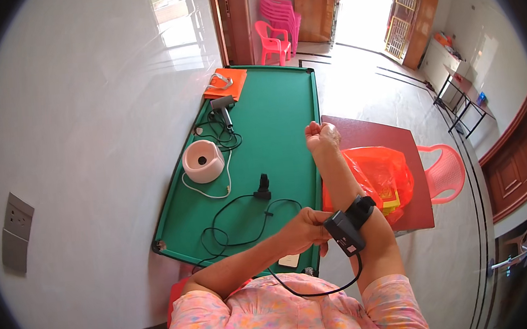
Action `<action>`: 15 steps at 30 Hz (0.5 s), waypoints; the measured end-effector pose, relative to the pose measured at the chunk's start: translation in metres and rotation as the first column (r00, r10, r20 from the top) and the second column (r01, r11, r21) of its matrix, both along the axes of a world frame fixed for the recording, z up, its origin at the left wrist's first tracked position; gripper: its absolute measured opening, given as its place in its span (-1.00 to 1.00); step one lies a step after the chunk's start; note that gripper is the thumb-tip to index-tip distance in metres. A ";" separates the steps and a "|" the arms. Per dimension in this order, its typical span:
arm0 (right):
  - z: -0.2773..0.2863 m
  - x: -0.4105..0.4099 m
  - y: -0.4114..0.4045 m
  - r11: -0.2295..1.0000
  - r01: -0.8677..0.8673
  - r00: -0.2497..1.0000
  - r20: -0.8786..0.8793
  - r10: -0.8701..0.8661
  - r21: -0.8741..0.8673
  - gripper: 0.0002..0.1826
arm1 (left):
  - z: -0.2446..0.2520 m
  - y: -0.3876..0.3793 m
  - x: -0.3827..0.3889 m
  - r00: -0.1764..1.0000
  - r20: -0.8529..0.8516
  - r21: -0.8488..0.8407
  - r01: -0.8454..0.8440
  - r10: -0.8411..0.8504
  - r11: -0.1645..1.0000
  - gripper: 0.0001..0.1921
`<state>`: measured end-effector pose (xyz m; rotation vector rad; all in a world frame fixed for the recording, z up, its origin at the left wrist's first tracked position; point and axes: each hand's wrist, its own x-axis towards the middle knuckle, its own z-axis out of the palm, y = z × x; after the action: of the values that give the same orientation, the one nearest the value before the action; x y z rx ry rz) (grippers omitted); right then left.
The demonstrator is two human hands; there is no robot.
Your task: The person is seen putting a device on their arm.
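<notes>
With its fingers at the edge of a black rectangular device [344, 233], my left hand [309, 229] grips it by the side. The device sits against my right forearm near the elbow, beside a black strap [361, 210] wrapped round that arm. A black cable hangs from the device and loops across my patterned shirt. My right hand [322, 135] is raised over the edge of the green-topped table [278, 117], its fingers curled in with nothing visible in them. On the green surface lies a second black strapped piece [262, 190] with a black cable.
A pink round container [203, 161], hair dryer [225, 109], orange bag [234, 85] and phone [289, 260] lie on the green table. To the right, a dark red table [409, 185] bears a red plastic bag [379, 164]; a pink chair [450, 173] stands beyond. A wall [95, 154] borders the left.
</notes>
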<state>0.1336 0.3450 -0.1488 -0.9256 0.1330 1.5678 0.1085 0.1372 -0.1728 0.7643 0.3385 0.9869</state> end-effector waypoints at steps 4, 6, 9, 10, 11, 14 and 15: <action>-0.001 -0.001 -0.005 0.964 0.024 0.948 0.301 -0.106 0.266 -0.84 | -0.010 -0.003 0.002 0.993 0.120 -0.035 -0.001 0.005 0.999 -0.82; -0.005 0.002 -0.006 0.881 -0.023 0.808 0.527 -0.262 0.473 -0.82 | -0.011 -0.004 0.005 0.989 0.147 -0.055 -0.003 0.011 0.998 -0.87; -0.011 0.006 -0.006 0.757 -0.182 0.586 0.687 -0.430 0.628 -0.79 | -0.015 -0.006 0.010 0.976 0.218 -0.078 0.018 -0.001 0.997 -0.88; -0.008 0.006 -0.009 0.674 -0.269 0.408 0.716 -0.567 0.688 -0.79 | -0.017 -0.006 0.010 0.976 0.220 -0.081 0.014 0.005 0.997 -0.88; -0.006 0.006 -0.011 0.591 -0.371 0.222 0.686 -0.693 0.717 -0.80 | -0.017 -0.005 0.009 0.974 0.227 -0.073 0.011 0.006 0.997 -0.88; -0.011 0.013 -0.004 0.439 -0.462 0.035 0.510 -0.859 0.771 -0.79 | -0.024 -0.004 0.012 0.973 0.232 -0.061 0.017 -0.002 0.998 -0.87; -0.014 0.014 -0.003 0.440 -0.461 0.033 0.510 -0.859 0.771 -0.79 | -0.027 -0.004 0.013 0.973 0.230 -0.060 0.024 -0.009 0.998 -0.87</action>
<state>0.1472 0.3423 -0.1632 -0.7864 -1.4289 -0.0032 0.1216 0.1335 -0.2002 0.5877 0.1609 1.0331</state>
